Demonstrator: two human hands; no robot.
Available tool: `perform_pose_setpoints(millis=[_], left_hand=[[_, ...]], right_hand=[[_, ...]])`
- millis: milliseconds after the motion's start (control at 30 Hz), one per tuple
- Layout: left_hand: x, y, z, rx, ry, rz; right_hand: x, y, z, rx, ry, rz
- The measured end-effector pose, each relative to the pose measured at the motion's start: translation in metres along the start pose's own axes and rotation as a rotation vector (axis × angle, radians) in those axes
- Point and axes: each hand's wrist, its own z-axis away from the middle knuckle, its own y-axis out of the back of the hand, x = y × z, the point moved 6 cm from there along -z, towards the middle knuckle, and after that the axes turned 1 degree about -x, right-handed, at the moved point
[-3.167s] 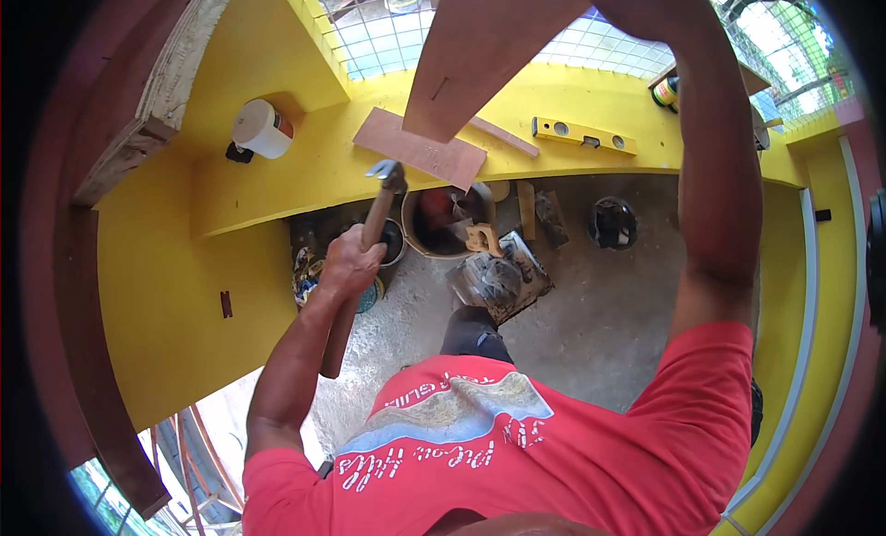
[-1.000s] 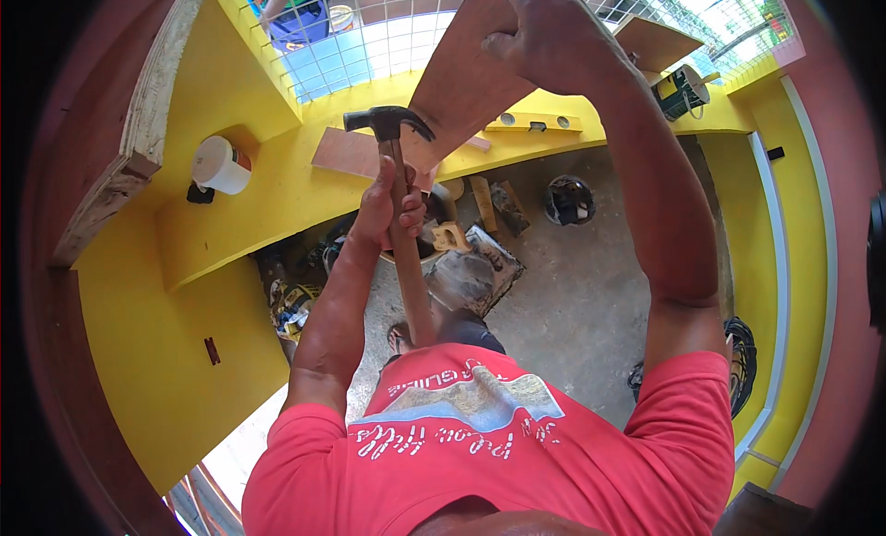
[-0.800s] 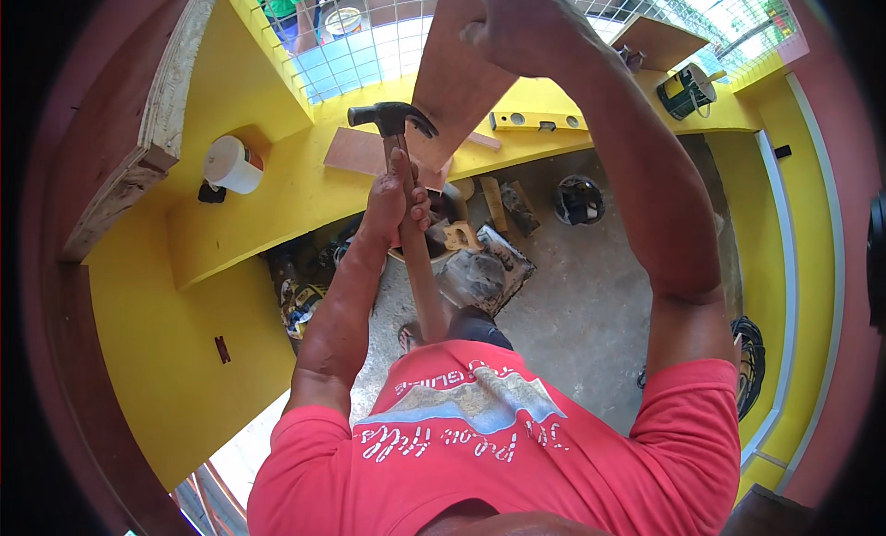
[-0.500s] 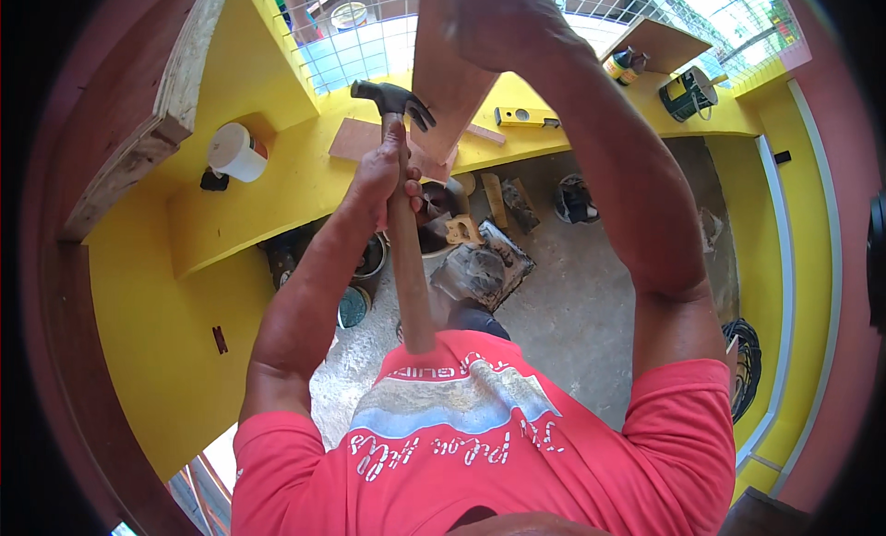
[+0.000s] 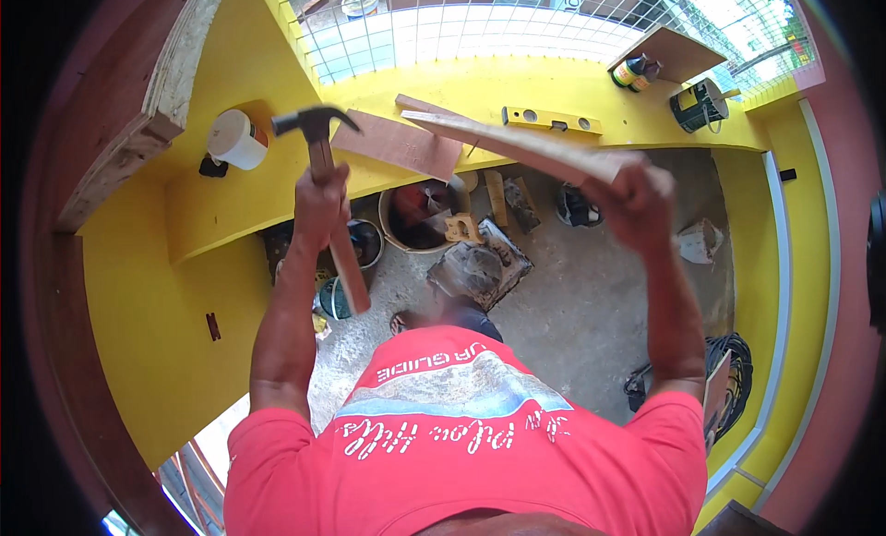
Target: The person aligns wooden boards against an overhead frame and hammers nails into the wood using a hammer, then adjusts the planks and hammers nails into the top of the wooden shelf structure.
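My left hand (image 5: 320, 204) is closed around the wooden handle of a claw hammer (image 5: 349, 270), just below its dark metal head, which points up over the yellow ledge. Out to the right, my right hand (image 5: 639, 202) grips one end of a wooden board (image 5: 526, 150). The board is turned nearly edge-on and slants up to the left, its far end above the ledge. A thin nail-like point (image 5: 472, 152) shows at its lower edge. Beneath that far end, a flat reddish plywood piece (image 5: 392, 146) lies on the ledge.
On the yellow ledge (image 5: 277, 199) are a white tub (image 5: 237, 145), a yellow spirit level (image 5: 554, 120), two bottles (image 5: 630, 71) and a dark paint can (image 5: 699, 107). Wire mesh (image 5: 443, 24) closes the far side. Below stand a large bucket (image 5: 399, 231) and a handsaw (image 5: 461, 228); coiled cable (image 5: 734, 379) lies right.
My right hand has come down from high up and moved right, tipping the board from upright to nearly edge-on. My left hand has shifted left and slightly down with the hammer.
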Motion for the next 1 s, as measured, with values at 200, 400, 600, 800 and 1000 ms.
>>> perform_pose_setpoints(millis=[200, 400, 600, 800, 1000], left_hand=[[-0.075, -0.033, 0.010, -0.006, 0.269, -0.111], [-0.137, -0.102, -0.017, 0.068, 0.353, -0.026], [-0.204, -0.114, -0.013, -0.039, 0.303, 0.373], [-0.210, -0.128, 0.007, -0.042, 0.196, 0.343], [-0.134, -0.069, 0.019, 0.056, 0.210, -0.472]], right_hand=[[-0.067, -0.059, 0.083, -0.227, 0.271, -0.270], [-0.079, -0.102, 0.139, -0.416, 0.190, -0.259], [-0.047, -0.141, 0.174, -0.768, -0.166, -0.248], [0.039, -0.297, 0.192, -0.587, -1.124, -0.661], [0.051, -0.272, 0.202, -0.574, -1.010, -0.313]])
